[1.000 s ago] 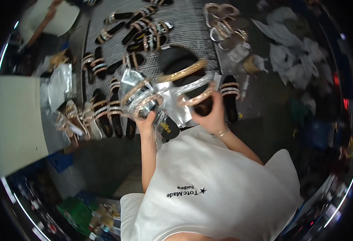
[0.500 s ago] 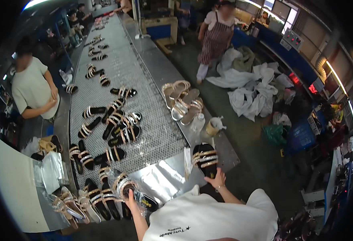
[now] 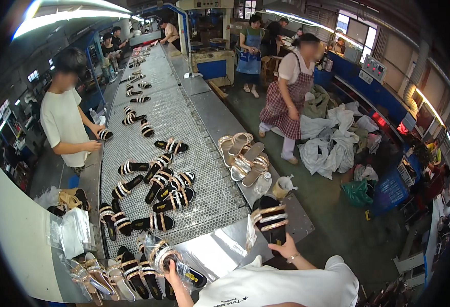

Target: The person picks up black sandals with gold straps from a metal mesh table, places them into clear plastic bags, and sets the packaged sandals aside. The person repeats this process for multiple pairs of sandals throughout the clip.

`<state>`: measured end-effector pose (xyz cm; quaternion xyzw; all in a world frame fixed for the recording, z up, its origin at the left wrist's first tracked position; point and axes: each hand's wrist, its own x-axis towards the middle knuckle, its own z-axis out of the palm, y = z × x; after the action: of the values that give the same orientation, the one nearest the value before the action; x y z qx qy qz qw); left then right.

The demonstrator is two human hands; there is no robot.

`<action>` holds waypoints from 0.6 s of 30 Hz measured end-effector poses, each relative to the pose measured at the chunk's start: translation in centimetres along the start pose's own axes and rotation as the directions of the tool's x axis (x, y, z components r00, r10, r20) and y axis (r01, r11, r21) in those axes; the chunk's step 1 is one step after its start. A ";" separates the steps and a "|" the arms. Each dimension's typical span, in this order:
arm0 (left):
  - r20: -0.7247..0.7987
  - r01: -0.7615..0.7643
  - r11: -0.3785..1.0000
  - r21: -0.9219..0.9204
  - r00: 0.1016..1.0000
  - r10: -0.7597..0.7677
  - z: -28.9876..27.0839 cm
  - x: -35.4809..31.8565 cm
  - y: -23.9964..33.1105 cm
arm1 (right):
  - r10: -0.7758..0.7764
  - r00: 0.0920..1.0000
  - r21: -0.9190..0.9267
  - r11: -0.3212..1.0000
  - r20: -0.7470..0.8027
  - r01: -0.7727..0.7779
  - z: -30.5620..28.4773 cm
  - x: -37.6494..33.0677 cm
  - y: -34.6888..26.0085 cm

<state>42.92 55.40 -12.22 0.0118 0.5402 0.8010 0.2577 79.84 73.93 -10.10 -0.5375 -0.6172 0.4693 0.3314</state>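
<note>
My right hand grips the heel end of a black sandal with glittery gold and silver straps, holding it above the table's right corner. Low in the middle, my left hand has its thumb against a strappy sandal partly wrapped in clear plastic; the other fingers are hidden. Beside that hand, another black sole shows through the plastic. A row of upright sandals stands along the near edge, left of my left hand.
A mesh conveyor carries several scattered black sandals. Gold sandals, a bottle and a tub stand on its right ledge. Plastic bags lie left. A co-worker handles a sandal; an aproned person walks at right.
The view has shifted. My right hand has tilted the black sandal; my left stays at the wrapped one. The co-worker at left has picked up a sandal, and the aproned person has stepped nearer.
</note>
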 end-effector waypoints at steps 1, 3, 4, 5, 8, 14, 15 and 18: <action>0.008 0.015 1.000 -0.020 1.000 -0.015 -0.6 0.2 -0.1 | -0.080 0.997 0.095 0.992 0.003 0.080 -0.8 1.1 -3.6; 0.010 -0.005 1.000 -0.022 1.000 0.005 -1.4 0.7 -0.4 | -0.176 0.984 0.212 0.963 0.036 0.165 -2.5 4.2 -9.4; -0.010 -0.004 1.000 -0.029 1.000 0.003 -1.1 0.7 -0.2 | -0.271 0.963 0.243 0.933 -0.005 0.264 -3.3 6.7 -11.2; -0.029 0.004 0.999 -0.040 1.000 -0.005 -0.6 0.6 0.0 | -0.361 0.931 0.261 0.895 -0.049 0.361 -4.2 9.1 -12.9; -0.064 -0.005 0.999 -0.037 0.998 0.003 -0.8 0.9 -0.2 | -0.314 0.945 0.511 0.799 -0.096 0.317 -6.6 16.8 -18.2; -0.057 0.061 0.990 -0.128 0.996 -0.068 0.5 -0.3 1.4 | -0.099 0.971 0.630 0.746 -0.217 0.217 -10.7 30.2 -25.9; -0.065 0.055 0.990 -0.130 0.996 -0.064 0.6 -0.5 1.5 | 0.007 0.993 0.744 0.663 -0.121 0.086 -11.7 33.7 -25.6; -0.097 0.060 0.988 -0.146 0.993 -0.074 0.7 -1.3 2.3 | 0.140 0.990 0.847 0.529 -0.026 -0.053 -12.4 38.9 -26.6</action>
<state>43.34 54.74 -9.56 -0.0657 0.4941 0.8280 0.2567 73.96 115.11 15.25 -0.3649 -0.2683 0.7013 0.5505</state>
